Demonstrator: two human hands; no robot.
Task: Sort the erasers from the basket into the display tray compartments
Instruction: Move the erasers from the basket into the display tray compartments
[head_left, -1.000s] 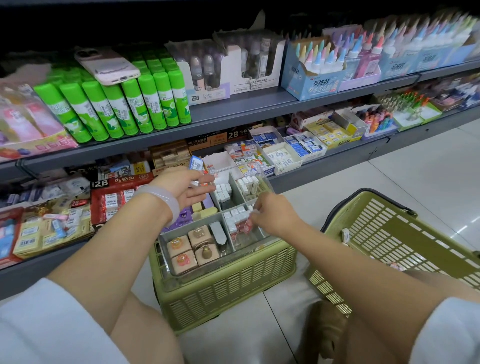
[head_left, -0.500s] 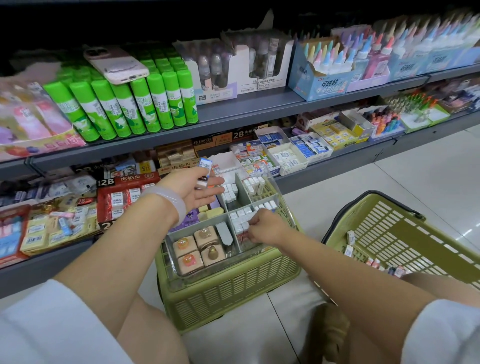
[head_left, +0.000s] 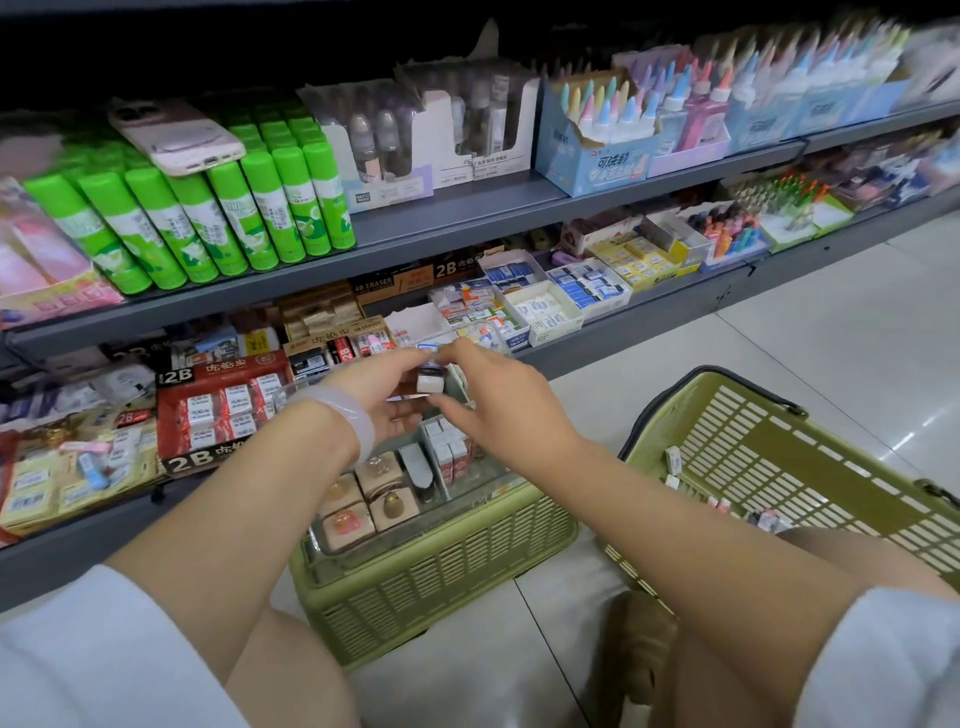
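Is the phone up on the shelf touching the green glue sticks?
Touching. The head view shows the phone lying flat across the tops of the green glue sticks, with no gap beneath it.

"2B" was printed in white on the red eraser box (head_left: 223, 410) at the left of the frame, at both its upper and lower edges. "4B ERASER" and "2B" were read on the brown cartons (head_left: 415, 278) at centre. Chinese characters were printed on the blue box (head_left: 592, 161) at upper right.

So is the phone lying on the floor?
No, the phone lies on top of the green glue sticks on the upper shelf.
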